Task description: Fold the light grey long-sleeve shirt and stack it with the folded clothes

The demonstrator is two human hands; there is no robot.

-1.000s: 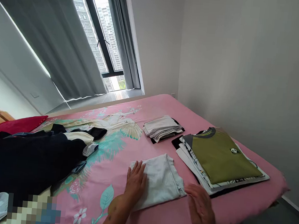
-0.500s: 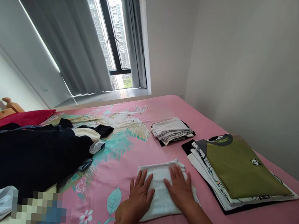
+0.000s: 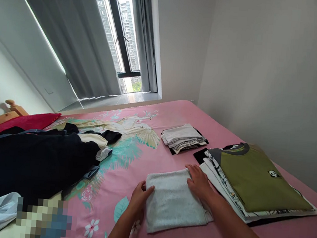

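Observation:
A folded light grey garment (image 3: 171, 207) lies flat on the bed in front of me. My left hand (image 3: 141, 194) pinches its left edge, thumb on top and fingers partly hidden at the side. At the far right corner, my right hand (image 3: 199, 180) is closed on the garment, its fingers around the edge and its thumb on the cloth. A loose bit of fabric sticks out at the near right corner. Just to the right is a stack of folded shirts (image 3: 255, 179), topped by an olive one with a panda patch.
A smaller pile of folded cloths (image 3: 184, 136) sits farther back. On the left is a loose heap of dark clothes (image 3: 38, 160), with a red pillow (image 3: 22, 122) behind it. Pink flowered bedding (image 3: 132, 165) covers the bed. A wall (image 3: 262, 76) borders the right side.
My hands were flat on top of the garment, fingers spread. They have moved out to its left edge and far right corner and closed there. The garment looks smoother.

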